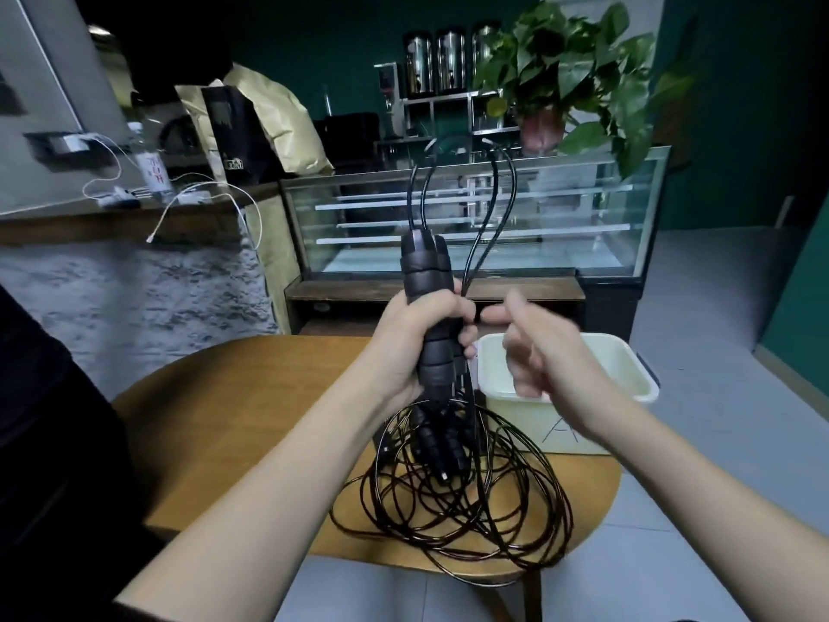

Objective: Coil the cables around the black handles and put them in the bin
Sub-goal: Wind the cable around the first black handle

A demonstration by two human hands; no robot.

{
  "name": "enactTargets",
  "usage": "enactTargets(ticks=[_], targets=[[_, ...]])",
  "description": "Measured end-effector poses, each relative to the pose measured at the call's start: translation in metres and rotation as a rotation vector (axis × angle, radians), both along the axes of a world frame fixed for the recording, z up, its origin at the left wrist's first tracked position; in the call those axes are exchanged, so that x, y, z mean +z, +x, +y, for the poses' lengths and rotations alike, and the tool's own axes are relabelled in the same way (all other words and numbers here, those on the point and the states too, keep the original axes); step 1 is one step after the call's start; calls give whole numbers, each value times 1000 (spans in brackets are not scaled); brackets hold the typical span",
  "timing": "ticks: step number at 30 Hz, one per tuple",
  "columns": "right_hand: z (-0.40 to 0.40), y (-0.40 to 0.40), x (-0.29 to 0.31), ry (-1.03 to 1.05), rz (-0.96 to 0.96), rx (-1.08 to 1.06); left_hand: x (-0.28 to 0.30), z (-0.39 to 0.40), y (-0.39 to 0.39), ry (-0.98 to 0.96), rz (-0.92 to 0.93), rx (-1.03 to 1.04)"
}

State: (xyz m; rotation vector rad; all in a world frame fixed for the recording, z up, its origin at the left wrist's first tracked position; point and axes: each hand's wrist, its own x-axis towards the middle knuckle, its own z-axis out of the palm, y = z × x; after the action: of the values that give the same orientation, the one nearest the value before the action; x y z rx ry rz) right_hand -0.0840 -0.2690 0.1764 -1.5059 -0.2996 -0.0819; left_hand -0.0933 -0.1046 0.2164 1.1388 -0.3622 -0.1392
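A: What's visible of the person?

B: Two forearms and two hands, nothing else. Left hand (419, 341), right hand (545, 359).

A: Sleeves?

B: None in view. Both forearms are bare from the bottom edge of the frame up to the wrists, w/ no cuffs.

A: Gloves, rings, a watch, bands?

B: Hands are bare; no jewellery shows on the wrists or on the fingers I can see. Right hand is blurred, so finer detail there is lost.

A: Nails?

B: Short, unpainted where visible, e.g. the left fingers (466, 341).
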Motion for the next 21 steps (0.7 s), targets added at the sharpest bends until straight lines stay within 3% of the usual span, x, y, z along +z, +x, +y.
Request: enactTargets(ticks=[4,8,10,16,21], targets=[[5,-30,-58,-418,-64,184,21,-1,-5,-101,-35,-86],[5,-35,-89,-734,-85,38,27,5,-10,-126,-116,-125],[0,-33,-81,-751,-90,-60,25,12,-11,-94,-149,-113],[-16,-24,-24,-506,-99,-299,-4,35,-8,107,-32,33],[-14,-21,12,-428,-272,-404,-36,25,-11,317,34,70]])
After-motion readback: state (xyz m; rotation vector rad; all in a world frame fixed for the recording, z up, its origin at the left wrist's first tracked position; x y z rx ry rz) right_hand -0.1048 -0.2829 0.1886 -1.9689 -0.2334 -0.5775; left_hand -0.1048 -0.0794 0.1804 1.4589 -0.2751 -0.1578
